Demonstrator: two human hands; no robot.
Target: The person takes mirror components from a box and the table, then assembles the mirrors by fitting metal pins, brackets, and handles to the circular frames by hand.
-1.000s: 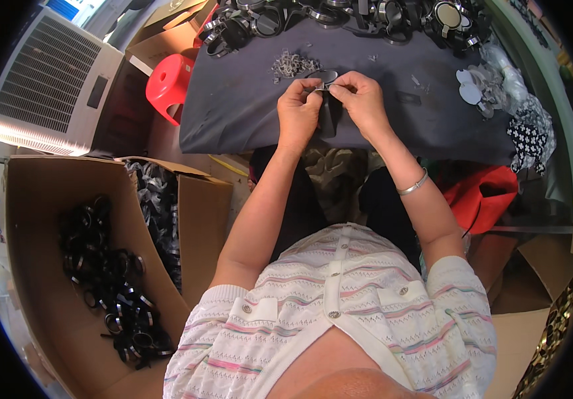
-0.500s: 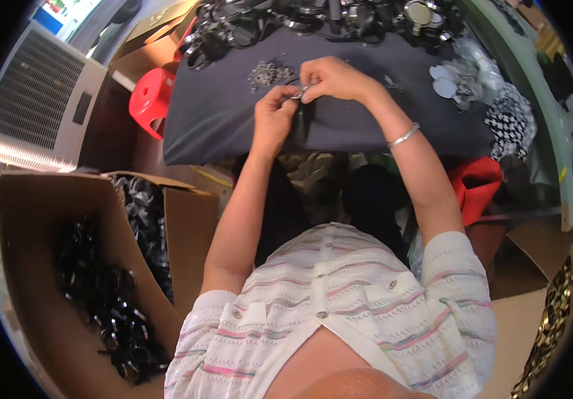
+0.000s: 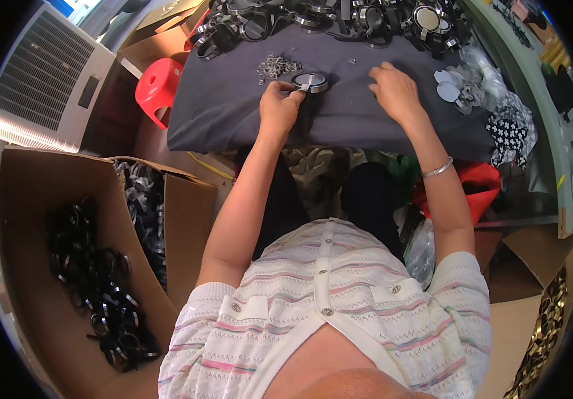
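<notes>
My left hand (image 3: 278, 112) is closed on a round, silver-rimmed wristwatch (image 3: 310, 82) with a dark strap, holding it just above the dark cloth. Its strap hangs mostly hidden behind my fingers. To the right, my right hand (image 3: 394, 90) is apart from the watch, fingers loosely bent and spread, with nothing visible in them. A small heap of metal pieces (image 3: 278, 67), perhaps buckles, lies just beyond my left hand. A few more metal bits (image 3: 353, 60) lie farther off, between the two hands.
Black-strapped watches (image 3: 254, 28) crowd the table's far edge. Pale discs (image 3: 447, 90) and clear plastic lie at right. A red stool (image 3: 158, 88) stands left of the dark tablecloth (image 3: 233, 106). A cardboard box (image 3: 27, 253) at lower left holds more watches.
My right hand has let go of the watch and moved right, away from my left hand. The watch, mostly hidden between both hands before, now shows its round face in my left hand.
</notes>
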